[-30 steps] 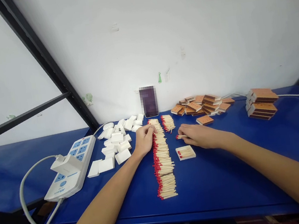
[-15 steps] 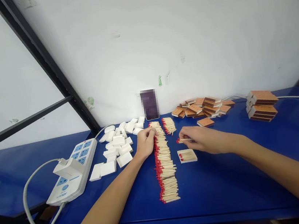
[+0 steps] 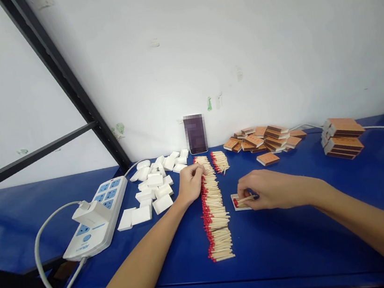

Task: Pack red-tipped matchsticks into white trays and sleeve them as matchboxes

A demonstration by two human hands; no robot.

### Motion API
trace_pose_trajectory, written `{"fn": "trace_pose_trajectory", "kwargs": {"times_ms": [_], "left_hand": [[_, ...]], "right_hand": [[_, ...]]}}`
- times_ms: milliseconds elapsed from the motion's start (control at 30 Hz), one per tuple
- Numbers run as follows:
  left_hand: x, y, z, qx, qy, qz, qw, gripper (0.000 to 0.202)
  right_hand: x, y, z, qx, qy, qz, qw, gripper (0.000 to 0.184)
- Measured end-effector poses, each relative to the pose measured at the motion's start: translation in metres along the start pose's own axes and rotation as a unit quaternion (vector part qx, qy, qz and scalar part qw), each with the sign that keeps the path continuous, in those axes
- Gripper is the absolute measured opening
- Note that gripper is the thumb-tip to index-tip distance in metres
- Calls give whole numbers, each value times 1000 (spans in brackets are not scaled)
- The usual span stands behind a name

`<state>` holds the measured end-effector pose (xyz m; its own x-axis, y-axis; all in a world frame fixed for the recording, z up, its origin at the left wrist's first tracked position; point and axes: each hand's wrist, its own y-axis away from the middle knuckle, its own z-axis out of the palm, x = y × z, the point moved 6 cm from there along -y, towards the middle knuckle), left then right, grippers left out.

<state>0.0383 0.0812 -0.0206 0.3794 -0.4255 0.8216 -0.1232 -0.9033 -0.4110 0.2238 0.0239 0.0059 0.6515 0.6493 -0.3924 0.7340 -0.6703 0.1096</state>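
My right hand (image 3: 265, 190) pinches a few red-tipped matches (image 3: 246, 198) right at a small white matchbox tray (image 3: 240, 208). Its fingers cover much of the tray, and a few matches lie inside. A long row of matches (image 3: 216, 216), red heads to the left, runs from front to back on the blue table. My left hand (image 3: 190, 182) rests at the upper part of this row, fingers curled together and touching the matches; what lies between the fingertips is hidden. A smaller bunch of matches (image 3: 220, 162) lies beside the row's far end.
Several empty white trays (image 3: 154, 181) are heaped on the left, near a power strip (image 3: 97, 218) with a plug and cable. Orange matchbox sleeves (image 3: 265, 139) pile up at the back right. Stacked matchboxes (image 3: 342, 137) stand farther right. A dark phone-like panel (image 3: 196, 134) leans against the wall.
My right hand has come down with its matches from above the tray onto it. My left hand stays at the row. The whole view has shifted slightly.
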Motion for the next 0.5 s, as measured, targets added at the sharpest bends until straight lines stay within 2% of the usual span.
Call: {"fn": "trace_pose_trajectory", "kwargs": {"times_ms": [300,500], "left_hand": [[1,0,0,-1,-15,9,1000,34],[2,1,1,-6,-22,15,1000,33]], "right_hand": [[-1,-4,-1,18,4,-8,1000,18],[2,-2,-12,37,19,-15,999,25]]}}
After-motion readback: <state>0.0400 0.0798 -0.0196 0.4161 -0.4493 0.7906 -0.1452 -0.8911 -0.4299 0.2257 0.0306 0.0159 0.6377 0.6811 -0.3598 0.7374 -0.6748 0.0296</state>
